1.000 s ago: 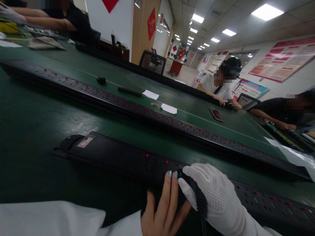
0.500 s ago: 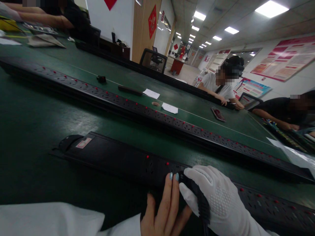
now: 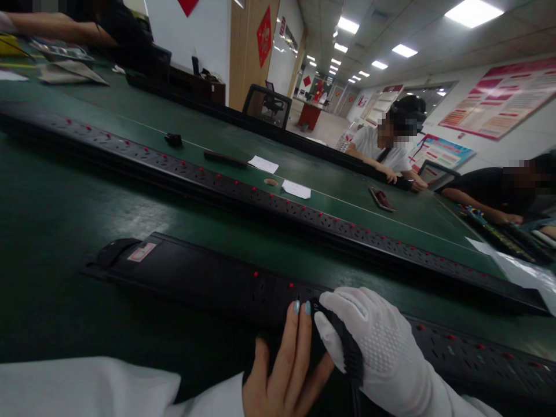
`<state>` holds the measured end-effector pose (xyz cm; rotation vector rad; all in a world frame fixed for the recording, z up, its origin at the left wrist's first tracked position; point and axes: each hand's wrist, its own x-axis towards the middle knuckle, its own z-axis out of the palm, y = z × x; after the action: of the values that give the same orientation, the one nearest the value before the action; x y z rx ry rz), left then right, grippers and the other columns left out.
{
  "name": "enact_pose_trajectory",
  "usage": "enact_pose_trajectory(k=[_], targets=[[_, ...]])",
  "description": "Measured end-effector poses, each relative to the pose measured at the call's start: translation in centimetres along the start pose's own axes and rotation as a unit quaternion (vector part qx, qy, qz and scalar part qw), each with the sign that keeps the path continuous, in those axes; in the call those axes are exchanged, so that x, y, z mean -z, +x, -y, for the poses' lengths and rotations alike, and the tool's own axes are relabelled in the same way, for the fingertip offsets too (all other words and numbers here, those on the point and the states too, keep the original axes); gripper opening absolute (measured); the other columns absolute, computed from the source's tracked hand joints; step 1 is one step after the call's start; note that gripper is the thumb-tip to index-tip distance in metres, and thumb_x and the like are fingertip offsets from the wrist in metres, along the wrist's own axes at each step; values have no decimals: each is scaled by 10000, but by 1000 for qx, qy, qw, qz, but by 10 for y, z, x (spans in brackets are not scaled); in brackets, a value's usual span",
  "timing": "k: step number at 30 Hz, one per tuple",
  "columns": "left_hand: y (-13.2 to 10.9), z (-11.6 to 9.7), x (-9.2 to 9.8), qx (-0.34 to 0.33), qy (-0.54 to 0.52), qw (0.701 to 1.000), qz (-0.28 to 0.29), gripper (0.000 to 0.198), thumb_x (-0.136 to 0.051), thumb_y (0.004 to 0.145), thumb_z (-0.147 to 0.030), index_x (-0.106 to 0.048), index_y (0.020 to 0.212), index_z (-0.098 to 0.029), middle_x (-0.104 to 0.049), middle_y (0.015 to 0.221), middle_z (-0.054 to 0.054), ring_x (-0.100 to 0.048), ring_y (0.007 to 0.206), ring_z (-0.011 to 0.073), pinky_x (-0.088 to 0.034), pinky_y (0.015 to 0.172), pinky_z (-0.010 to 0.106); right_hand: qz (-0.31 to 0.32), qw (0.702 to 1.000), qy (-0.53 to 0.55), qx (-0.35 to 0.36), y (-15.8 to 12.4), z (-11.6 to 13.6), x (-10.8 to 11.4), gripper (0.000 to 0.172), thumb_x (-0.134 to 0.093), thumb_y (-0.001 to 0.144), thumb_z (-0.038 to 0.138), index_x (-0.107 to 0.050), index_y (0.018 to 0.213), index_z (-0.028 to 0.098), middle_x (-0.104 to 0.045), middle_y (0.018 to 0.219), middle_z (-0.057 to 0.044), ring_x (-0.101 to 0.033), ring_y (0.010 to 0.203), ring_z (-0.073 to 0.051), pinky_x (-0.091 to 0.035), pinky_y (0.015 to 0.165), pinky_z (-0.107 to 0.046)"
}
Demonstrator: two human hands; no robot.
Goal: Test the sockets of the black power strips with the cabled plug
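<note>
A long black socket strip (image 3: 195, 278) with red dots and a small label lies nearest me on the green table. My right hand (image 3: 377, 336), in a white dotted glove, is closed round a black plug (image 3: 341, 333) with a thick cable, held against the strip's top face. Bare and with pale blue nails, my left hand (image 3: 291, 370) rests two fingertips on the strip beside the plug, its fingers apart. The plug's contact with the sockets is hidden under the glove.
Behind runs a second long strip (image 3: 278, 205) with many red dots. Beyond it are a black bar (image 3: 226, 158), paper slips (image 3: 296, 189), a small black part (image 3: 174, 139) and a phone (image 3: 381, 198). Three people sit around the table (image 3: 217, 231).
The whole view has shifted slightly. My right hand still holds the plug at the strip, with its cable hanging a little differently. My left hand keeps its place on the strip.
</note>
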<state>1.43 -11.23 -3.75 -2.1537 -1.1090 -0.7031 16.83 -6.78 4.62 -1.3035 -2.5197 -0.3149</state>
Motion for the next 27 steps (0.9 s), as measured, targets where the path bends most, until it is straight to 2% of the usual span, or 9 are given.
enact_pose_trajectory(k=[6, 13, 27], targets=[[1, 0, 0, 7, -13, 1000, -9, 480, -474, 885, -390, -384, 1316, -200, -553, 1215, 143, -498, 1151, 280, -425, 716, 312, -11, 1000, 11, 3, -1, -1, 1, 182, -474, 842, 303, -599, 882, 178, -614, 759, -37, -569, 693, -170, -434, 647, -308], [1, 2, 2, -9, 9, 1000, 10, 438, -418, 913, -361, -371, 1329, -230, -540, 1231, 134, -499, 1151, 273, -419, 719, 320, -13, 1000, 10, 2, -3, -2, -1, 180, -500, 830, 303, -587, 925, 178, -621, 796, -47, -566, 698, -187, -442, 635, -328], [2, 1, 2, 2, -4, 1000, -2, 433, -440, 906, -353, -395, 1313, -213, -545, 1227, 138, -515, 1134, 268, -414, 728, 320, -16, 1000, 9, 3, -2, -2, 0, 173, -494, 831, 308, -591, 900, 182, -622, 783, -43, -567, 688, -190, -448, 640, -337]])
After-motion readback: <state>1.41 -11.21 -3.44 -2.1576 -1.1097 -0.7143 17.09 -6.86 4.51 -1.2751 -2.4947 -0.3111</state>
